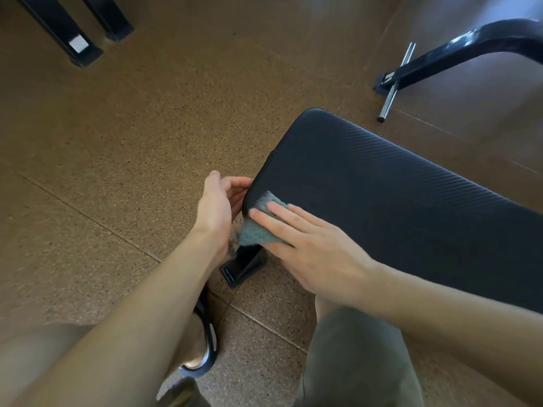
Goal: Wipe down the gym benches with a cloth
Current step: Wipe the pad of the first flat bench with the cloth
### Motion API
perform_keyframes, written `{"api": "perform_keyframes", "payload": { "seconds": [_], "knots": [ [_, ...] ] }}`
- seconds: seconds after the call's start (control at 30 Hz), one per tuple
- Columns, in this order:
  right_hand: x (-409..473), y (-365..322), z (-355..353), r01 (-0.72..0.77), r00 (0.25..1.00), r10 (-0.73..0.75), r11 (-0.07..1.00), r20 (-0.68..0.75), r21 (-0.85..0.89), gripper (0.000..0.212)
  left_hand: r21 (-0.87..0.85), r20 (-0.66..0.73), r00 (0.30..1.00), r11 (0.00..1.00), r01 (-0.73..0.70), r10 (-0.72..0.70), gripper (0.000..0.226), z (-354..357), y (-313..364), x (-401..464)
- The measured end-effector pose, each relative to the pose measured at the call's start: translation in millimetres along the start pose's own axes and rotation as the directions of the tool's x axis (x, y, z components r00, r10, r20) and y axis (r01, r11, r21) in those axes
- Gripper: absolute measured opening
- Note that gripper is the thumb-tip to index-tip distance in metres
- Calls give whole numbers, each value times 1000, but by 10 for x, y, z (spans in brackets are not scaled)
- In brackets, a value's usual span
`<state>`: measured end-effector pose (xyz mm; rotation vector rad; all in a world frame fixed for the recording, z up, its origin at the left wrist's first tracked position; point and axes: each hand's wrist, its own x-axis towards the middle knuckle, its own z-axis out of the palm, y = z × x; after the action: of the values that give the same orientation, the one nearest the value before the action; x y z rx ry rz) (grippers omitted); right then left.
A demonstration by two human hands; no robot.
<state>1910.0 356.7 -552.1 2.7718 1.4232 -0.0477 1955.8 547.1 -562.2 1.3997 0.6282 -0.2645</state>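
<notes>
At the upper left of the frame, two black metal frame legs [73,33] stand on the speckled brown rubber floor [132,127]. Lower left, a bare forearm runs up toward the centre, ending in the left hand [216,207], which stands on edge just beside the near corner of the black ribbed padded counter [396,201]; its fingers curl loosely toward the pad's rim, and whether they touch it cannot be told. Below it a black sandal [207,342] rests on the floor beside the counter's black foot [242,267]. Right of centre, the right hand [311,245] lies flat, fingers straight and close together, pressing the grey-green knitted cloth [258,230] against the counter's corner, the cloth draped over the edge. At the upper right, a curved black machine base [458,51] with a chrome rod [395,83] sits on the floor.
</notes>
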Motion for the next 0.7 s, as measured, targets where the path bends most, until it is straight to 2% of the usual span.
{"api": "perform_keyframes", "payload": {
  "seconds": [0.1,0.17,0.23,0.3,0.37,0.4,0.43,0.47,0.5,0.53,0.57,0.6,0.63,0.67,0.7],
  "knots": [
    [415,-1,-28,-41,996,43,999,-74,32,47,38,25,997,997,66,-67,71,-72,186,17],
    [619,15,-51,-74,992,79,996,-99,52,43,81,38,998,995,51,-55,71,-102,296,80],
    [841,81,-53,-137,981,149,985,-126,102,43,126,41,999,992,22,-27,62,-97,384,111],
    [1042,212,-129,-239,953,263,958,-147,161,47,213,43,999,977,0,-10,43,-76,454,132],
    [1163,409,-278,-359,926,375,913,-53,196,49,354,58,998,934,-39,20,31,-65,561,141],
    [1204,523,-379,-418,905,424,870,35,262,45,396,84,996,916,-69,39,37,-54,647,137],
    [1237,631,-492,-488,869,478,780,131,392,39,410,115,992,907,-99,56,43,-38,753,133],
    [1264,723,-604,-562,811,539,609,228,559,35,417,142,987,900,-127,73,46,-12,887,121],
    [1283,795,-719,-598,735,604,361,308,716,33,428,175,981,891,-150,81,46,18,1055,92],
    [1288,845,-824,-567,655,645,74,394,821,33,450,213,974,876,-171,80,48,55,1230,51],
    [1277,898,-962,-479,592,633,-221,499,849,34,485,260,963,853,-192,69,51,111,1451,7],
    [1234,931,-1106,-362,582,552,-481,596,799,39,527,304,952,824,-210,49,55,171,1670,-35],
    [1158,934,-1242,-238,624,442,-678,644,696,44,566,335,942,794,-223,26,60,223,1870,-71],
    [1071,940,-1428,-132,669,357,-806,652,577,49,605,359,933,763,-227,-8,62,292,2091,-111],
    [974,948,-1626,-51,699,307,-880,646,472,53,647,375,925,730,-218,-56,62,365,2298,-160]
  ]
}}
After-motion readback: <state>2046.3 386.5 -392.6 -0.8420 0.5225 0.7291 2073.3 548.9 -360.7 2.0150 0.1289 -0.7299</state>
